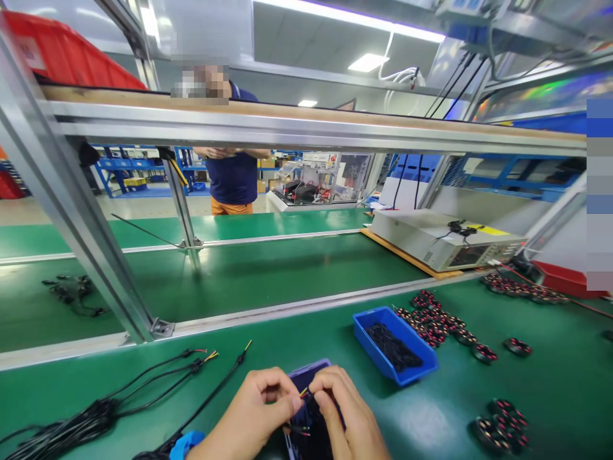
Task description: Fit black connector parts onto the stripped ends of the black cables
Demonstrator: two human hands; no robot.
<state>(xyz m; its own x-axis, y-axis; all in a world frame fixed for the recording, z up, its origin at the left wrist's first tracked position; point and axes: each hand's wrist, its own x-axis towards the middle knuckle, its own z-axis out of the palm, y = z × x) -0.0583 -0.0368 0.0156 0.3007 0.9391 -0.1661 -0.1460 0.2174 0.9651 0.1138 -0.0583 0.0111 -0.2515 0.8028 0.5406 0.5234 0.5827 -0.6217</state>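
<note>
My left hand, with a blue band at its wrist, pinches thin yellow and red wire ends between thumb and forefinger. Close against it, my right hand is also closed in a pinch, at the dark side of the same wires; what exactly its fingertips hold is hidden. Both hands are above a purple-rimmed bin, whose dark contents are mostly covered. More bare wire ends show below the fingers. To the left lies a bundle of black cables with stripped coloured ends.
A blue bin of small black pieces stands right of my hands. Round parts with copper and red windings lie beyond it, others nearer. A grey instrument sits behind. Metal posts and a shelf frame the bench; a person stands beyond.
</note>
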